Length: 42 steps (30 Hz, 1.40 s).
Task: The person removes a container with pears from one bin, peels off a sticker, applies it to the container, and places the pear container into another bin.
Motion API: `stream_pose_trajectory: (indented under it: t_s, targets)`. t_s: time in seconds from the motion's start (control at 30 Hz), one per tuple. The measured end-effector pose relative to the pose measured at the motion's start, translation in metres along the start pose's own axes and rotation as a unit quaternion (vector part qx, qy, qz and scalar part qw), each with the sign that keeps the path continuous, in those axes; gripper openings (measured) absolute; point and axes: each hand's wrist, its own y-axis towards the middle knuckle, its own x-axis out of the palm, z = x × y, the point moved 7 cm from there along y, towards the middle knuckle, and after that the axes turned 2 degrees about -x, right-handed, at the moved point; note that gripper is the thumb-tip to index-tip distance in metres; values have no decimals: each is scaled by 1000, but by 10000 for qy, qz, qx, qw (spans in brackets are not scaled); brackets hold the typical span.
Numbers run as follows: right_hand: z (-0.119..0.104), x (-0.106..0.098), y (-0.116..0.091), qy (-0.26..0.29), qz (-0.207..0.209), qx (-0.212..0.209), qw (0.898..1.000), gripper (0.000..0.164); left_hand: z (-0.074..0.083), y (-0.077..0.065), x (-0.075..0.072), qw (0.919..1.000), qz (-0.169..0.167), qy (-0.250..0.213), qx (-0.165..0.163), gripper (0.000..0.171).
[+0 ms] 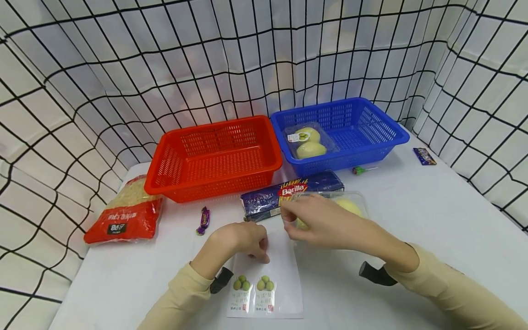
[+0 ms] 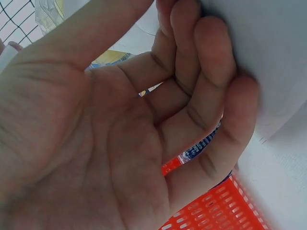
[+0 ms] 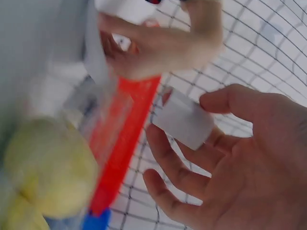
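My right hand [image 1: 317, 222] pinches a small white label [image 3: 184, 120] between thumb and fingers, seen in the right wrist view. It hovers over a clear plastic pack of pale yellow fruit [image 1: 348, 206], partly covering it in the head view. My left hand [image 1: 245, 240] rests with bent fingertips on a white label sheet [image 1: 286, 293]. Two stickers [image 1: 265, 293] with green fruit pictures remain at the sheet's near end. In the left wrist view, the fingertips [image 2: 213, 45] touch the sheet's pale surface.
Behind the hands lies a blue spaghetti box [image 1: 270, 197]. A red basket [image 1: 214, 178] and a blue basket [image 1: 350, 153] holding another fruit pack [image 1: 311, 150] stand farther back. Around them lie a red-ended bag [image 1: 128, 215], a purple candy [image 1: 203, 221], a lollipop [image 1: 359, 170] and a blue packet [image 1: 424, 156].
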Motion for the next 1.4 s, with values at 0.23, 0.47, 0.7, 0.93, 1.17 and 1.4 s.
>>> stream_pose_trajectory:
  t_s: [0.23, 0.47, 0.7, 0.93, 1.17, 1.4]
  targets:
    - [21, -34, -12, 634, -157, 126, 9978, 2, 2, -6, -3, 9995, 80, 266, -130, 20]
    - [42, -57, -20, 721, 15, 139, 9973, 6, -5, -14, -1, 9957, -15, 638, -668, 28]
    - [50, -59, -19, 751, -148, 49, 9971, 10, 4, -16, -27, 9914, 1254, 351, 90, 17]
    - [51, -49, -20, 595, -299, -61, 9978, 10, 42, -16, -45, 9460, 2701, 214, 1781, 62]
    - [58, -34, -29, 138, 66, -416, 9990, 10, 55, -5, -28, 9478, 2253, 184, 2248, 72]
    - [59, -21, -51, -1195, 1508, -1086, 9753, 21, 50, -10, -30, 9530, 2108, 38, 2175, 72]
